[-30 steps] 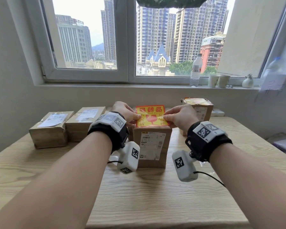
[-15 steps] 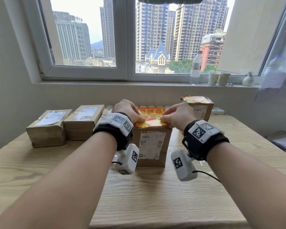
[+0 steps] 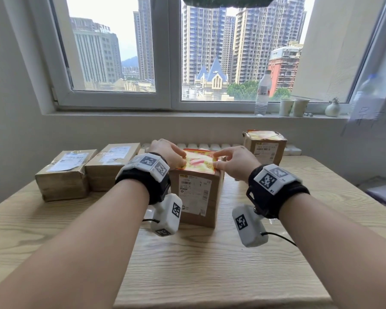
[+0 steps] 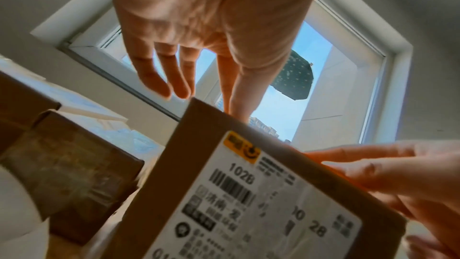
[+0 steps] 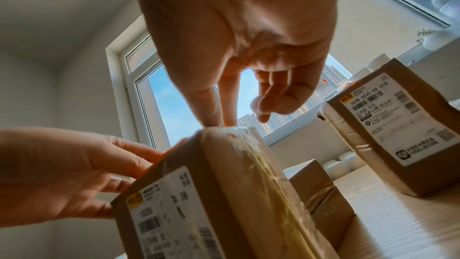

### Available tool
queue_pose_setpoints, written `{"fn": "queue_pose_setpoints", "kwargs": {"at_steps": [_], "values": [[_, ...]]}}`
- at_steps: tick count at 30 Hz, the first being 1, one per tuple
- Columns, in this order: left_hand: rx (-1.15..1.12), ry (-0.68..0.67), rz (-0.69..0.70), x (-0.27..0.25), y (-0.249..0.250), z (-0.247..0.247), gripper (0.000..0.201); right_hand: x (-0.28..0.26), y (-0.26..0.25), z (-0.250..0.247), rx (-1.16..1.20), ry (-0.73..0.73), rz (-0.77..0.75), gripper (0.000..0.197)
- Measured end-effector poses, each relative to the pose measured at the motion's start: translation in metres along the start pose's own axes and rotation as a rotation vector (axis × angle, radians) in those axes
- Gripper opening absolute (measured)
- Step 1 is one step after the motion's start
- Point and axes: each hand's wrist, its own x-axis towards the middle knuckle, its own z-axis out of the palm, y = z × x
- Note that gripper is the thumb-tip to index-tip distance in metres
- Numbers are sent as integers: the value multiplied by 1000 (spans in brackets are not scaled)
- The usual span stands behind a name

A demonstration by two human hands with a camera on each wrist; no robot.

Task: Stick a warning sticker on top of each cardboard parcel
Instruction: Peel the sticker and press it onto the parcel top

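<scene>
A brown cardboard parcel (image 3: 196, 192) with a white shipping label stands upright in the middle of the wooden table (image 3: 210, 264). A yellow and red warning sticker (image 3: 198, 162) lies on its top face. My left hand (image 3: 176, 156) presses the sticker's left edge with thumb and index finger; its other fingers are straight in the left wrist view. My right hand (image 3: 223, 160) presses the right edge with thumb and index, its other fingers loosely curled. Both wrist views show the parcel's (image 4: 248, 194) labelled side from below, with the fingertips (image 5: 214, 121) on its top rim.
A parcel (image 3: 264, 150) with a sticker on top stands at the back right. Two flat parcels (image 3: 62, 175) (image 3: 112, 161) lie side by side at the left. Another box (image 5: 321, 190) sits just behind the middle parcel. A bottle (image 3: 263, 92) and cups (image 3: 294, 107) stand on the windowsill.
The sticker, held tilted up above the parcel a second ago, has come down flat onto its top. Both hands followed it down and inward, from pinching to pressing.
</scene>
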Motion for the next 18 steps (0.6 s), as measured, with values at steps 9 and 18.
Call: {"fn": "queue_pose_setpoints", "kwargs": {"at_steps": [9,18], "values": [[-214,-56,-111,-5,-14,3,25,-15,6,4,331,-39,201,43],[-371,-52,-86,-27,15,-5,26,-29,5,-18,204,28,175,61]]}}
